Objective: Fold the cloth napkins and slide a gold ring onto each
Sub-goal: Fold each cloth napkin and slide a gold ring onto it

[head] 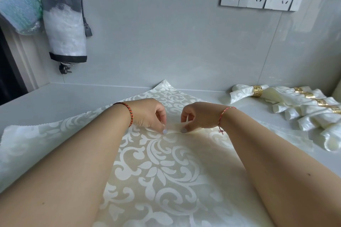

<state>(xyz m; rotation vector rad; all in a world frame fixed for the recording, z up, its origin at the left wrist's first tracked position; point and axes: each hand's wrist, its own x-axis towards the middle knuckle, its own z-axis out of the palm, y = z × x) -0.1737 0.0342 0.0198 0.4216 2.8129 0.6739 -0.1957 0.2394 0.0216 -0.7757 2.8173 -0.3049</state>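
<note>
1. One cream damask napkin (pixel 162 162) is spread flat, corner-on, over the pale surface (pixel 55 96), with its far corner lapping up against the tiled wall (pixel 166 42).
2. The cloth is judged to be light and soft, with a satin sheen that is likely to make it slippery; creases may not be kept unless they are pressed down.
3. A small raised ridge is seen at the middle of the napkin, and this is where it is best taken hold of, since a pinch there lets the fabric be gathered into pleats.
4. The left hand (pixel 147 114) is closed in a narrow pinch on that ridge, thumb and forefinger pressed down onto the cloth.
5. The right hand (pixel 199 116) is likewise narrowed to a pinch on the same ridge, just beside the left, the two thumbs nearly touching.
6. The napkin therefore lies directly under both grips, with most of its area stretching toward the wearer beneath the forearms.
7. Several finished napkins (pixel 295 108) are laid in a row to the right, well apart from the hands, each already banded by a gold ring (pixel 257 91).
8. No loose ring can be seen near the hands.
</note>
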